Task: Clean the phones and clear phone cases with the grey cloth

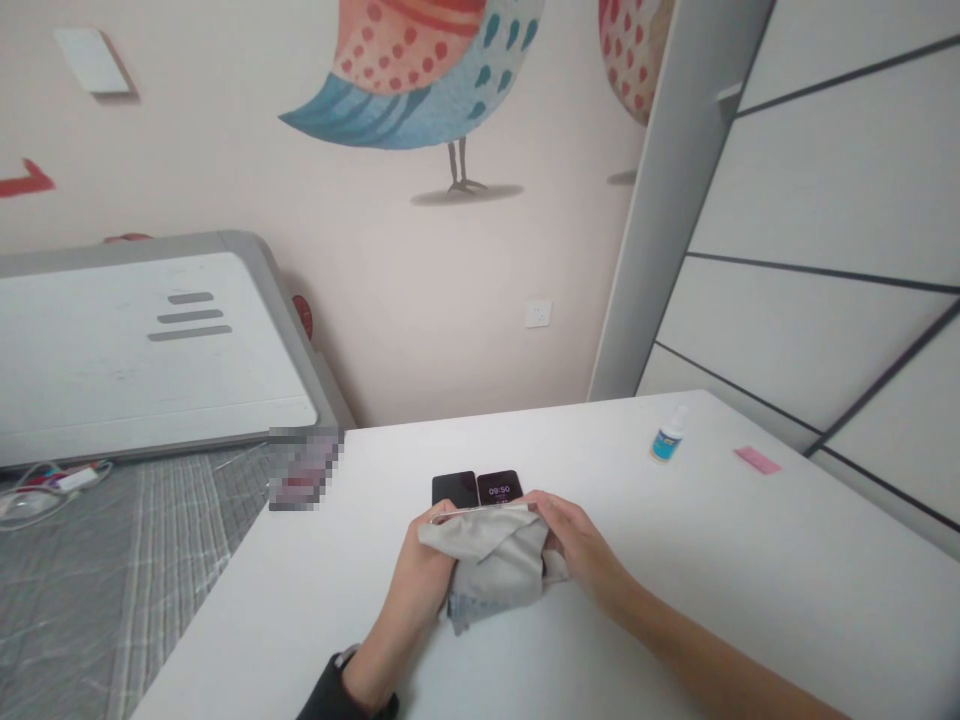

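A light grey cloth (499, 565) hangs in loose folds between my two hands, low over the table's middle. Along its top edge runs a thin flat object (480, 509) with a pale, shiny rim; the cloth covers most of it, so its kind is unclear. My left hand (429, 555) closes round its left end, thumb on top. At the other end, my right hand (574, 540) grips the cloth and the object's corner, with some fingers hidden behind the fabric. Just beyond lie a dark flat device (454, 486) and a phone (499, 487) showing 09:50, side by side.
On the white table (675, 560), a small white bottle (666, 443) with a blue label stands at the back right, near a pink packet (757, 460). A blurred-out item (306, 468) is at the left edge. White cabinets (840, 200) border the right side.
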`<state>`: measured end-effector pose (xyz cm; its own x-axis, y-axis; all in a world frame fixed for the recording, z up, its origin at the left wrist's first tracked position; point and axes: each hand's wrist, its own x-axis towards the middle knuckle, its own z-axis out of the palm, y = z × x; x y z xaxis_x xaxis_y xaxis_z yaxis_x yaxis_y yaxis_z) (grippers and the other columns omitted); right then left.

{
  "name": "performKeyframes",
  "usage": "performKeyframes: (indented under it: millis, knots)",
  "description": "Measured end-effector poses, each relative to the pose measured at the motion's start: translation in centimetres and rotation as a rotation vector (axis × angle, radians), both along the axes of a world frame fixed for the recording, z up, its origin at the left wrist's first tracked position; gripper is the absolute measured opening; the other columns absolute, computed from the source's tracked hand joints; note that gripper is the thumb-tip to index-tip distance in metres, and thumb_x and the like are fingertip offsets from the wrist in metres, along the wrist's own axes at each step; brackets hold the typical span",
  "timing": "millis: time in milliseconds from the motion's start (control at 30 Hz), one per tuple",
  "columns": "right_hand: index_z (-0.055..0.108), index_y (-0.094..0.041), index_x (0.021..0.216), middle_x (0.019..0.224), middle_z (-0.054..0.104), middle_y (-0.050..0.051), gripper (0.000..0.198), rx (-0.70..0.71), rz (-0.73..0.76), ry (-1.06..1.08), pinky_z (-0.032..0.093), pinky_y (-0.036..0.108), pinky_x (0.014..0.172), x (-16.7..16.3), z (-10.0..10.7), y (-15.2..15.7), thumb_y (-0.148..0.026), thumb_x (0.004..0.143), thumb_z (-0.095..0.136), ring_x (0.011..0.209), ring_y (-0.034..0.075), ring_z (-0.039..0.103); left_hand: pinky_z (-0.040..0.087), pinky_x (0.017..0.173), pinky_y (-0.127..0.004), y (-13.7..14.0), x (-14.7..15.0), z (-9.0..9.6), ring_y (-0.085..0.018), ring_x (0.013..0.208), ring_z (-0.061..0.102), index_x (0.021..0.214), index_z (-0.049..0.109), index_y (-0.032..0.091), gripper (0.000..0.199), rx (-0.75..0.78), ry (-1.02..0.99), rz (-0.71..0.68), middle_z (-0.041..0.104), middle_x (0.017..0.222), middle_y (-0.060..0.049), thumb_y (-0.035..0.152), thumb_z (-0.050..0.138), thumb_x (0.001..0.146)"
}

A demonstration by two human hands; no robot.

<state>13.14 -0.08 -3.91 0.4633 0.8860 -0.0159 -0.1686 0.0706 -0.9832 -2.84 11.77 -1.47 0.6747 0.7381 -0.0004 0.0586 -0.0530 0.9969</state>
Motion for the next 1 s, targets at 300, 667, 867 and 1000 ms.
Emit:
performKeyframes:
  millis: [300, 667, 867, 1000]
  knots:
    - [0.073, -0.016, 0.09, 0.089, 0.078, 0.013, 0.062, 0.114, -0.085, 0.265, 0.057, 0.041, 0.076, 0.1, 0.6, 0.3, -0.076, 0.075, 0.07, 0.084, 0.029, 0.074, 0.049, 0.086, -0.031, -1.5, 0.9, 1.1, -0.024, 0.093, 0.066, 0.091, 0.075, 0.016, 0.028, -0.294, -0.203, 0.014, 0.075, 0.102, -0.01, 0.033, 0.081, 0.07]
    - [0.076, -0.015, 0.09, 0.063, 0.057, -0.003, 0.032, 0.082, 0.347, 0.38, 0.052, 0.03, 0.075, -0.9, 1.1, -0.4, -0.045, 0.079, 0.079, 0.061, 0.012, 0.055, 0.048, 0.063, -0.022, -0.7, 0.8, 0.8, -0.013, 0.065, 0.061, 0.083, 0.071, 0.016, 0.037, -0.451, -0.285, 0.26, 0.073, 0.078, -0.001, 0.027, 0.09, 0.053]
    - [0.073, -0.018, 0.113, 0.097, 0.074, 0.006, 0.037, 0.053, 0.421, 0.34, 0.049, 0.032, 0.085, -1.0, 1.1, -0.3, -0.026, 0.077, 0.071, 0.089, 0.019, 0.067, 0.053, 0.068, -0.027, -1.2, 0.7, 1.3, -0.017, 0.073, 0.069, 0.102, 0.07, 0.017, 0.054, -0.521, -0.264, 0.152, 0.076, 0.088, -0.003, 0.021, 0.09, 0.052]
    - [0.071, -0.019, 0.116, 0.102, 0.074, 0.005, 0.04, 0.044, 0.48, 0.224, 0.047, 0.03, 0.082, -1.0, 0.6, -0.4, -0.023, 0.076, 0.068, 0.09, 0.018, 0.066, 0.05, 0.061, -0.026, -0.8, 0.4, 0.8, -0.016, 0.063, 0.065, 0.087, 0.067, 0.017, 0.037, -0.367, -0.196, 0.135, 0.073, 0.077, -0.001, 0.021, 0.085, 0.054]
